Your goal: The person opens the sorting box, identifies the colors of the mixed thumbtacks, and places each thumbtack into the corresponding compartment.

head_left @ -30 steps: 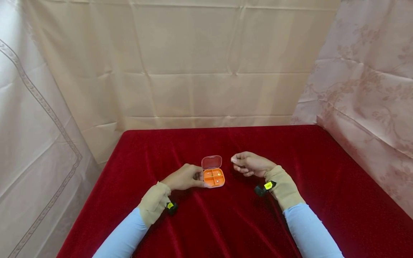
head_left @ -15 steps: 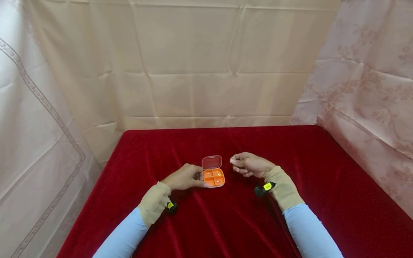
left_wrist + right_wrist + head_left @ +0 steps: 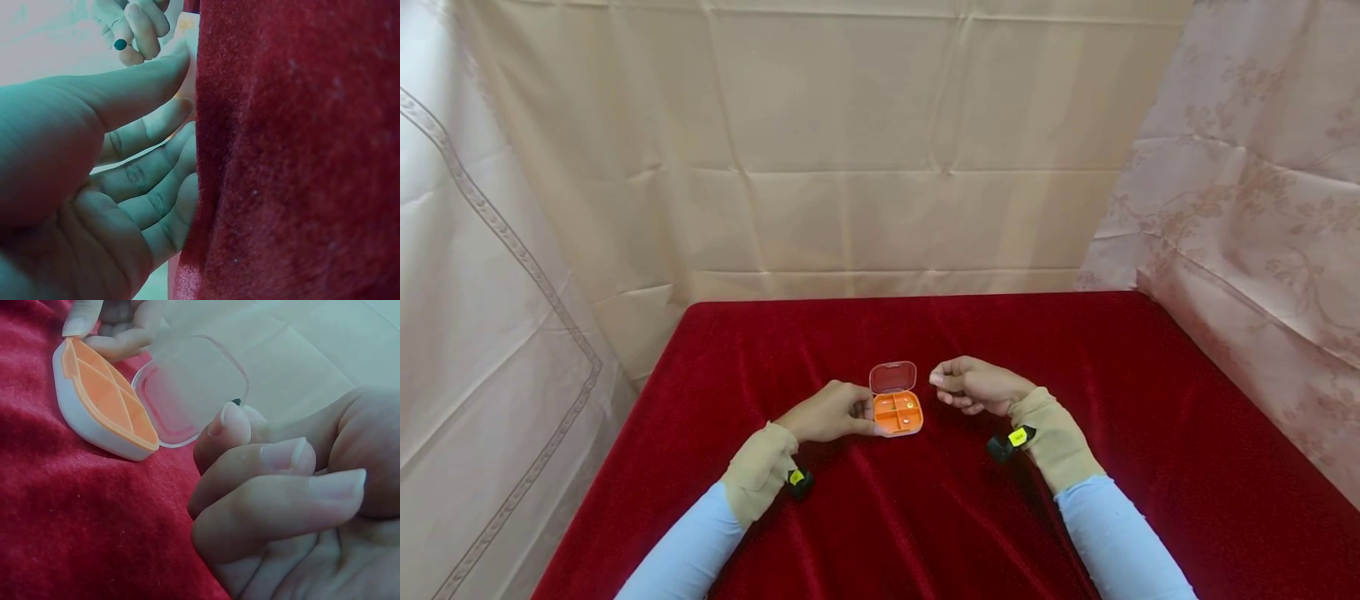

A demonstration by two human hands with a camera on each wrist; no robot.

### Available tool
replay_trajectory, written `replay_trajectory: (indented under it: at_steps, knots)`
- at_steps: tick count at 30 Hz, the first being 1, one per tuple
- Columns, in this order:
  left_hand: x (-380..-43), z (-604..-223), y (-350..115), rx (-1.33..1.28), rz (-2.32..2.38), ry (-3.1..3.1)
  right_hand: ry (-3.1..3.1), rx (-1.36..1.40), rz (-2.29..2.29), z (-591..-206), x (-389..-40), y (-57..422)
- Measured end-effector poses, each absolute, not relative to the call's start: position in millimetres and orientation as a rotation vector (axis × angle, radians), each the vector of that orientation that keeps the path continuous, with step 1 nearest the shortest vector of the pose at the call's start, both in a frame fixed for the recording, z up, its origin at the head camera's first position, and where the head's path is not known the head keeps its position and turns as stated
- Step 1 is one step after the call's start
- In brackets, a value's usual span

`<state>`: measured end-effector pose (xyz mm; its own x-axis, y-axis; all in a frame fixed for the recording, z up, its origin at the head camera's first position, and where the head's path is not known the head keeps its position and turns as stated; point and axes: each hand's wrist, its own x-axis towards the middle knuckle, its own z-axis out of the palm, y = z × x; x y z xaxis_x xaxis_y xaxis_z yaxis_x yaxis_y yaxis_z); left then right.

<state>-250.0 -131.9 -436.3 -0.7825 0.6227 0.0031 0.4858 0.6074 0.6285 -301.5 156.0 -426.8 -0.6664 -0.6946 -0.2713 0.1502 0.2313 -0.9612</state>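
An orange four-compartment pill box (image 3: 898,411) with a white outer shell sits on the red cloth, its clear lid (image 3: 194,394) raised at the back. A few tiny shiny pieces (image 3: 910,405) lie in its compartments. My left hand (image 3: 827,412) holds the box by its left side, thumb at the front corner and fingers along the edge. To the right of the box, my right hand (image 3: 981,385) hovers with a small round dark green piece (image 3: 120,44) pinched between thumb and index finger. Its other fingers are curled. In the right wrist view only the piece's edge shows above the fingertips.
Red velvet cloth (image 3: 1037,517) covers the table. A beige curtain (image 3: 850,167) hangs behind it, with a pale curtain (image 3: 482,333) on the left and a floral one (image 3: 1262,208) on the right. Small cameras are strapped on both wrists.
My right hand has moved slightly left, closer to the pill box, still pinching the small piece. The left hand and the box have stayed in place.
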Motion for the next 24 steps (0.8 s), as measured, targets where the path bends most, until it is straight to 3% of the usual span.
replay_trajectory:
  at_steps: [24]
  knots:
    - [-252.1,-438.6,-131.8,0.886,0.896,2.631,1.807,-0.529,-1.464,-429.6,-294.8,142.5]
